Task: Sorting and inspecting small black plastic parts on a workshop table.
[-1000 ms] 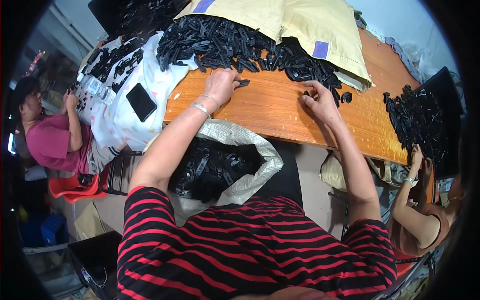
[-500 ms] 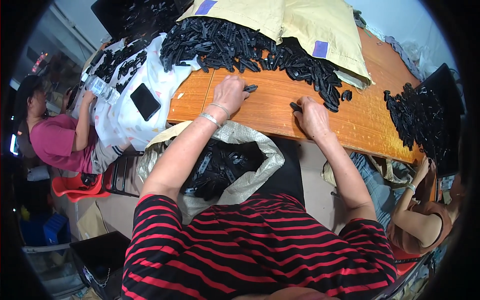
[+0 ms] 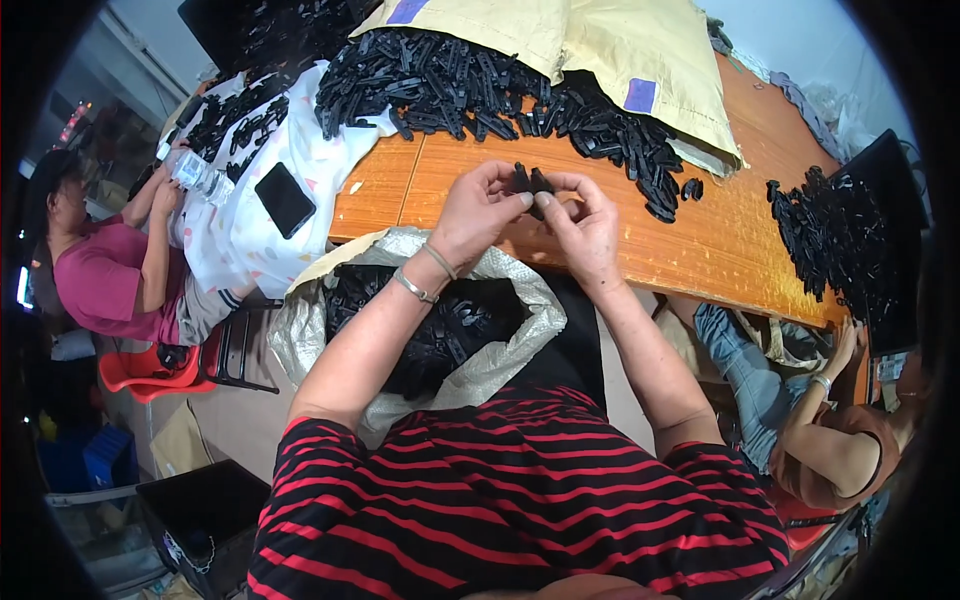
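Above the table's front edge my left hand and my right hand meet, thumbs and fingers pinched. A small black plastic piece is in my left fingertips, and another black plastic piece is in my right. They stand side by side; whether they are joined I cannot tell. Beyond my hands a heap of similar long black pieces spills from large tan sacks. Under my left forearm an open woven sack holds more black pieces.
A phone lies on a white patterned cloth at left, near a clear bottle. Another black heap covers the wooden table's right end. One person sits at left, another at right.
My hands were apart on the table, each with a black piece. They have come together in the middle, bringing the two pieces side by side.
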{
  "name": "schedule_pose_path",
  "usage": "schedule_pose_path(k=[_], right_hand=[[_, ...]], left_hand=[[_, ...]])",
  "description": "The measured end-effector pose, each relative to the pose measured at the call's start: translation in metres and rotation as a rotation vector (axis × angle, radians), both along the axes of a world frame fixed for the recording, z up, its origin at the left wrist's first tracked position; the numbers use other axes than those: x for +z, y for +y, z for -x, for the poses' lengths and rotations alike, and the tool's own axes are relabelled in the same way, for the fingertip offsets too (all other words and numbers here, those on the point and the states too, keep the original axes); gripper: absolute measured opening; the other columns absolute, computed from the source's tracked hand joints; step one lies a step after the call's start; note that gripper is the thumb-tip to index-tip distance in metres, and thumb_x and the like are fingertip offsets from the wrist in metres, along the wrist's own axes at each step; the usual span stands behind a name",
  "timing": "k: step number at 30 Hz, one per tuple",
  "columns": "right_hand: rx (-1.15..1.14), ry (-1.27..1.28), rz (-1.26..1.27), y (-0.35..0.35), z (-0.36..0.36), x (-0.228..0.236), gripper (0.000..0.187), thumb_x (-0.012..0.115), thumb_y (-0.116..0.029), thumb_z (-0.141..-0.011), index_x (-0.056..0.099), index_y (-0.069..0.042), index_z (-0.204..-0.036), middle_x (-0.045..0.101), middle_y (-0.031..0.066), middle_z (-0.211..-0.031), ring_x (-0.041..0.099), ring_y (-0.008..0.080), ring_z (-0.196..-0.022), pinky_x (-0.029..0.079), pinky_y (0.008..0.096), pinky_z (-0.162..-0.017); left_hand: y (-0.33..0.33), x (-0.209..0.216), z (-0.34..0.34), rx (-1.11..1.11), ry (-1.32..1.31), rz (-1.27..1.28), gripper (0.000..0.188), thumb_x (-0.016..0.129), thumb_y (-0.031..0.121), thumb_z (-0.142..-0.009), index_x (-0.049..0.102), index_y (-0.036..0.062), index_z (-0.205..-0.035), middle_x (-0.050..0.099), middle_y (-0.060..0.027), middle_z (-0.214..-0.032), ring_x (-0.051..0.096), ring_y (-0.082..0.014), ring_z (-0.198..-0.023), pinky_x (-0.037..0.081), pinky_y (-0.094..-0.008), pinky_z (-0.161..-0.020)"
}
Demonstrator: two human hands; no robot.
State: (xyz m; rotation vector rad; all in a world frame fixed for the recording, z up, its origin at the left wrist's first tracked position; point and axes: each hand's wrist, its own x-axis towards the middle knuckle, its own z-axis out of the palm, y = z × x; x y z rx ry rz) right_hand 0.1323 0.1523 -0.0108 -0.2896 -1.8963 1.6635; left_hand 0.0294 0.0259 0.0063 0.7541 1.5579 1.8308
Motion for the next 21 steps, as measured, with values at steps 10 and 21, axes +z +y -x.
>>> schedule_pose_path(k=[10, 21], right_hand=[[-0.031, -0.031, -0.119, -0.005, 0.0, -0.003, 0.016, 0.069, -0.001, -0.083, 0.064, 0.001, -0.098, 0.064, -0.0009, -0.067, 0.056, 0.0022, -0.058, 0.044, 0.0181, -0.053], [-0.075, 0.058, -0.412, -0.017, -0.004, 0.01, 0.025, 0.074, 0.001, -0.074, 0.06, -0.002, -0.095, 0.056, 0.0008, -0.08, 0.056, 0.0082, -0.073, 0.048, 0.0206, -0.064]], left_hand=[[-0.008, -0.006, -0.011, 0.148, 0.318, 0.062, 0.019, 0.063, -0.002, -0.083, 0.056, -0.003, -0.101, 0.064, -0.0054, -0.092, 0.062, -0.0092, -0.084, 0.052, -0.0233, -0.073], [-0.016, 0.007, -0.042, 0.356, 0.582, 0.011, 0.024, 0.069, 0.007, -0.081, 0.058, -0.0006, -0.101, 0.066, -0.0138, -0.088, 0.068, -0.0235, -0.084, 0.053, -0.0318, -0.07]])
